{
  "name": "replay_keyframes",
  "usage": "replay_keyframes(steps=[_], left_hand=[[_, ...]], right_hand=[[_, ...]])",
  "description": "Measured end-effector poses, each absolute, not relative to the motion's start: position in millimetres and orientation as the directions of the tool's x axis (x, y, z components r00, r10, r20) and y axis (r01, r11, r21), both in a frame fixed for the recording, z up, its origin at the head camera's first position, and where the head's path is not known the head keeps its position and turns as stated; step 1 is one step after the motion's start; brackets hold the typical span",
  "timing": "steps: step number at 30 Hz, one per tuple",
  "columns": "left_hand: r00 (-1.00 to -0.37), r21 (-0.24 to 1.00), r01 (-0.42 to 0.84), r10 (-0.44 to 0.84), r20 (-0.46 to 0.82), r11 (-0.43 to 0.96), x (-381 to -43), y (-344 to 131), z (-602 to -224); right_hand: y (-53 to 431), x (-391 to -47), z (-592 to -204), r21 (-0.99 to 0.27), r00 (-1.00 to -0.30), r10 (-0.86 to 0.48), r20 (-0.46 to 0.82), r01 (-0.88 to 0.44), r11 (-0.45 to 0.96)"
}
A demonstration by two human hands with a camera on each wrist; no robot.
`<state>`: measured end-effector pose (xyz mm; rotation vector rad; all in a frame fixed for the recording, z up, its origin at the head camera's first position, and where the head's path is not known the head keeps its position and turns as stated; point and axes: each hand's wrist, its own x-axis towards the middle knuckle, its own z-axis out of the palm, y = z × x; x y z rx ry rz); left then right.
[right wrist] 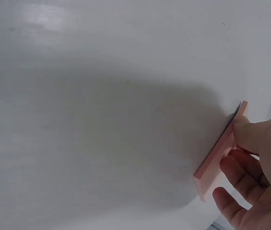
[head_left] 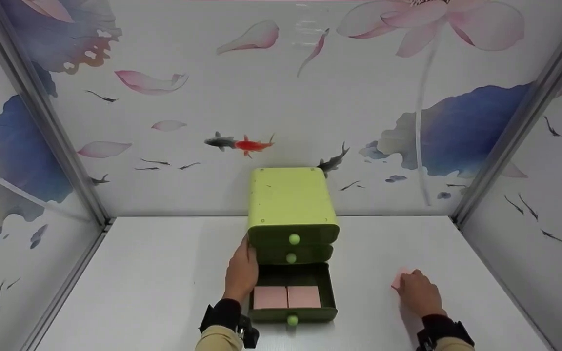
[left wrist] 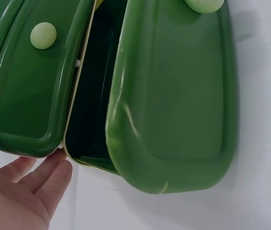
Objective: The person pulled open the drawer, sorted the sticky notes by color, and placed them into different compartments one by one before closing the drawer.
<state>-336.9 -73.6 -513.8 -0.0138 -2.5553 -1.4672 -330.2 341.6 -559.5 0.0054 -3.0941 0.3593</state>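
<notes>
A small desktop drawer cabinet [head_left: 291, 200], lime on top with dark green fronts, stands against the back wall. Its bottom drawer [head_left: 316, 314] is pulled out, and two pink sticky note pads [head_left: 270, 298] lie side by side inside. My left hand [head_left: 241, 273] rests against the cabinet's left side, its extended fingers [left wrist: 53, 179] touching near the lower fronts. To the right of the cabinet, my right hand [head_left: 421, 293] pinches another pink sticky note pad [right wrist: 221, 146], tilted on edge close to the tabletop. Part of that pad is hidden by the fingers.
The white table [head_left: 164, 282] extends on both sides of the cabinet. Printed panels with fish and lotus patterns enclose it at the back [head_left: 188, 170] and sides, joined by metal corner posts [head_left: 505, 141]. Each wrist wears a black camera strap.
</notes>
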Motion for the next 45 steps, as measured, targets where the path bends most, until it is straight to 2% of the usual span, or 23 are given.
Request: replay_keyframes(steps=[9,22,37,45], left_hand=[[-0.987,0.86,0.072,-0.091,0.135,0.505,-338,-73,-513],[-0.986,0.861,0.082,-0.086,0.144,0.502,-339,-73,-514],[-0.984,0.857,0.094,-0.083,0.157,0.506,-337,-73,-513],[-0.981,0.864,0.1,-0.098,0.169,0.493,-336,-73,-515]], right_hand=[[343,-331,-554,-0.349,-0.998,0.02,-0.052,0.037,0.937],[345,-332,-547,-0.206,-0.992,0.058,-0.109,0.079,0.975],[356,-327,-546,-0.346,-0.974,0.056,-0.221,0.131,0.929],[358,-327,-549,-0.355,-0.961,0.072,-0.268,0.168,0.92]])
